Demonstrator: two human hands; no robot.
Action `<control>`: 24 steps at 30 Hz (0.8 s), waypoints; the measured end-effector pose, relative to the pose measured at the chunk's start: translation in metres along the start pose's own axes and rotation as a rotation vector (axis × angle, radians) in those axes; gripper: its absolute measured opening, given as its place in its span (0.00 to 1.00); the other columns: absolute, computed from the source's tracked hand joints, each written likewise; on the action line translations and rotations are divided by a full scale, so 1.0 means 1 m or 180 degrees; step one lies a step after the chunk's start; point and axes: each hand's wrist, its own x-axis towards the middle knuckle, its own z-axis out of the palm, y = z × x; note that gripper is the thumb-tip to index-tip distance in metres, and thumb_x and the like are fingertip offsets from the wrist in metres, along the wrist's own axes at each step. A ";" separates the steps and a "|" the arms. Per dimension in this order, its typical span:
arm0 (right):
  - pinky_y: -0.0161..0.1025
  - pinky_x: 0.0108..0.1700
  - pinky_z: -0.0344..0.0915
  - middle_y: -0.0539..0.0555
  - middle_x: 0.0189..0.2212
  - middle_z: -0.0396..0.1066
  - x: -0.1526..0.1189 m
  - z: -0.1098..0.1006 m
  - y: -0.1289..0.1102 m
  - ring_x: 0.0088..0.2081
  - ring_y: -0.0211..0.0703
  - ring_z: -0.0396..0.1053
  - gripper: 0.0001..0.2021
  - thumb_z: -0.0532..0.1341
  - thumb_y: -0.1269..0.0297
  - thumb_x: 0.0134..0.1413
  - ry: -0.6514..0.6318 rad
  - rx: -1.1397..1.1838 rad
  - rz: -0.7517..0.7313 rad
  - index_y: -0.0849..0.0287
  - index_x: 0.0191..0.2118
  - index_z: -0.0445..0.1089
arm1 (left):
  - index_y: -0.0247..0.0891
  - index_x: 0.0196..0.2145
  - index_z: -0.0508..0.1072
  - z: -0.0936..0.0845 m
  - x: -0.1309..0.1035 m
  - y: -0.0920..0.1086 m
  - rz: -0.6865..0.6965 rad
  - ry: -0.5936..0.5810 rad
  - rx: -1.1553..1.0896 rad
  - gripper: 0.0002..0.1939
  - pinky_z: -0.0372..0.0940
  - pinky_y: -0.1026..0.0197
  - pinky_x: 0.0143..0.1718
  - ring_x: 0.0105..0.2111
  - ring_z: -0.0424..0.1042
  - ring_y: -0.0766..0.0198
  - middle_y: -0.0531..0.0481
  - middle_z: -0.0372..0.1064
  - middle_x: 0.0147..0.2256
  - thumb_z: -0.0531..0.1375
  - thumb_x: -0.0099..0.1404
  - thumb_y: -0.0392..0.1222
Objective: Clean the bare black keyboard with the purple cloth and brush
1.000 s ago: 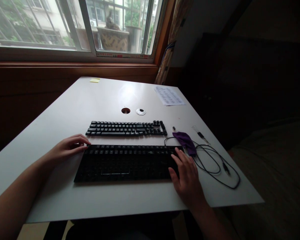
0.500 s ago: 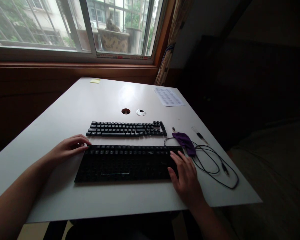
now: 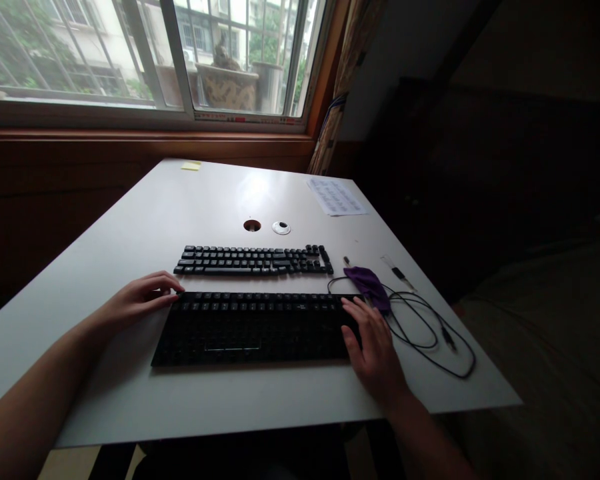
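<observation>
In the head view a black keyboard [image 3: 260, 340] lies flat on the white table in front of me. Two upper rows of it carry keycaps; the lower part looks bare of caps. My left hand [image 3: 147, 293] pinches its far left corner between thumb and fingertips. Over its right end rests my right hand [image 3: 375, 343], fingers spread and slightly bent, the fingertips near the top right keys. Just beyond the keyboard, loose black keycaps [image 3: 250, 261] lie laid out in keyboard rows.
Right of the keyboard lie a purple cloth [image 3: 367, 287], a coiled black cable [image 3: 460, 375] and a small wire-ended tool [image 3: 398, 273]. Farther back are a cable hole [image 3: 252, 226], its round cover [image 3: 281, 228], printed sheets [image 3: 337, 198] and yellow sticky notes [image 3: 191, 165].
My right hand has shifted very slightly to the right and up on the keyboard. My left hand stays at the corner, and the view has tilted a little.
</observation>
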 end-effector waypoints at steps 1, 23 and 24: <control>0.61 0.70 0.56 0.56 0.63 0.69 0.009 -0.002 0.001 0.68 0.54 0.61 0.20 0.53 0.62 0.70 0.0036 0.0091 0.0000 0.50 0.64 0.61 | 0.41 0.47 0.78 0.000 0.000 0.000 0.0015 0.0000 0.0003 0.14 0.71 0.61 0.43 0.42 0.73 0.57 0.44 0.73 0.46 0.61 0.72 0.53; 0.48 0.61 0.64 0.59 0.54 0.75 0.187 0.065 0.055 0.57 0.50 0.70 0.13 0.52 0.70 0.65 -0.0879 -0.0183 0.0008 0.55 0.51 0.68 | 0.41 0.48 0.77 0.001 0.001 -0.004 0.0099 -0.0069 -0.0008 0.14 0.71 0.62 0.43 0.41 0.72 0.60 0.45 0.72 0.46 0.60 0.73 0.52; 0.48 0.60 0.64 0.59 0.54 0.75 0.187 0.065 0.055 0.57 0.50 0.70 0.13 0.52 0.70 0.65 -0.0908 -0.0212 0.0004 0.56 0.51 0.68 | 0.41 0.48 0.77 0.001 0.001 -0.004 0.0097 -0.0072 -0.0012 0.14 0.71 0.62 0.43 0.41 0.72 0.60 0.44 0.72 0.46 0.60 0.73 0.52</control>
